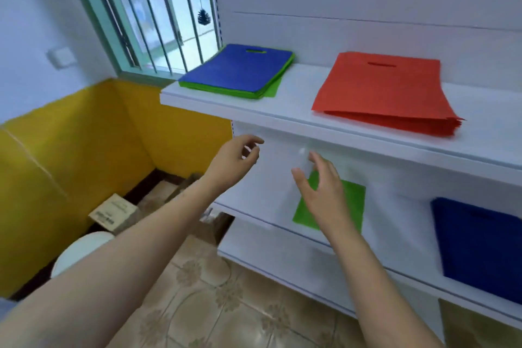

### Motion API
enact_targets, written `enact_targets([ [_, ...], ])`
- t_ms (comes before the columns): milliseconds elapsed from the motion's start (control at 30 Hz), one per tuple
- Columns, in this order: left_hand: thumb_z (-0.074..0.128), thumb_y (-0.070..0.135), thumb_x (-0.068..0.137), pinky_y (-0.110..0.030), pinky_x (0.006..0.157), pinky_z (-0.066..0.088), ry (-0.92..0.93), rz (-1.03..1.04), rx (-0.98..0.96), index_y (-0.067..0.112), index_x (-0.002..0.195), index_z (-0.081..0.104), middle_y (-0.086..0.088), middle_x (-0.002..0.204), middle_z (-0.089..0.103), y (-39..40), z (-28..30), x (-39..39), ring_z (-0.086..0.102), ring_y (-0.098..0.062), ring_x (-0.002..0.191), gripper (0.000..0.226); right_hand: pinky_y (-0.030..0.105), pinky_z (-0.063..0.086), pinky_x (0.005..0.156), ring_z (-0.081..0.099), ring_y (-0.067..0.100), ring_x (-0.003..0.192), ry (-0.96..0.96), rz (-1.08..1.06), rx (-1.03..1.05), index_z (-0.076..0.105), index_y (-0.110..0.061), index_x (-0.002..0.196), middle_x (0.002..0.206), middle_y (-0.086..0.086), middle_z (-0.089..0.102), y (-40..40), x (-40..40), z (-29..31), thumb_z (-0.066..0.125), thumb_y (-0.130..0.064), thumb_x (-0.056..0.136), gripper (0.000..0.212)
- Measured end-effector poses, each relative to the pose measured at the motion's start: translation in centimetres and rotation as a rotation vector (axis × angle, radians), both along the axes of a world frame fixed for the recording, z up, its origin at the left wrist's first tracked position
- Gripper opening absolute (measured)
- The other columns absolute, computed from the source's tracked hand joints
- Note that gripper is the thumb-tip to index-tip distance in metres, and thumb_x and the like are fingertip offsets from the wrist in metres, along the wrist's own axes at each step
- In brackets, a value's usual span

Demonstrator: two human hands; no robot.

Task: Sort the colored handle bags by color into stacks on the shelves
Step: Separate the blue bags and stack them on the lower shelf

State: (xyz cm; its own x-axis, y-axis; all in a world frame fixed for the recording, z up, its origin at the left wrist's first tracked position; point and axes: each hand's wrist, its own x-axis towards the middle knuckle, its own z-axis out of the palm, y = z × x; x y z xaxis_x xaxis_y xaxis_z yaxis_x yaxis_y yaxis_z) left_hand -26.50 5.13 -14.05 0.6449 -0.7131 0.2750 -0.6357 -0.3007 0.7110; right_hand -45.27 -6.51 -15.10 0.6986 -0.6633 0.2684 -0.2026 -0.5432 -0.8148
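On the top shelf (282,114) lies a mixed stack (240,72) with a blue handle bag on top and green bags under it. To its right sits a stack of red bags (384,90). One shelf down, a green bag (353,200) lies flat, with a dark blue bag (480,246) further right. My left hand (234,159) hovers below the top shelf's front edge, fingers loosely curled and holding nothing. Over the green bag, my right hand (322,192) is spread with relaxed fingers and hides part of it.
A barred window (158,14) is at the far left of the shelves. Yellow wall panels (84,135) fill the corner, with cardboard boxes (115,213) and a white round object (82,251) on the tiled floor (211,305). A yellowish bag (480,325) shows on the lowest shelf.
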Motion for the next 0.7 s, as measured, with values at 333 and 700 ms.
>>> enact_targets([
  [333, 0.052, 0.024, 0.099, -0.012, 0.072, 0.042, -0.156, 0.062, -0.145, 0.022, 0.120, 0.062, 0.006, 0.106, 0.058, 2.1, 9.6, 11.8, 0.057, -0.004, 0.090, 0.024, 0.041, 0.037, 0.110, 0.043, 0.014, 0.130, -0.080, -0.006, -0.086, 0.042, -0.023, 0.143, 0.142, -0.005, 0.046, 1.5, 10.7, 5.9, 0.054, -0.048, 0.093, 0.057],
  [700, 0.057, 0.023, 0.095, -0.028, 0.089, 0.046, -0.291, 0.064, -0.048, 0.016, 0.124, 0.059, 0.000, 0.114, 0.057, -8.7, 12.0, 29.3, 0.056, -0.013, 0.103, 0.030, 0.036, 0.029, 0.114, 0.028, 0.019, 0.141, 0.078, -0.023, -0.160, 0.032, -0.021, 0.149, 0.153, 0.000, 0.035, -8.0, 26.4, 8.2, 0.058, -0.052, 0.089, 0.073],
])
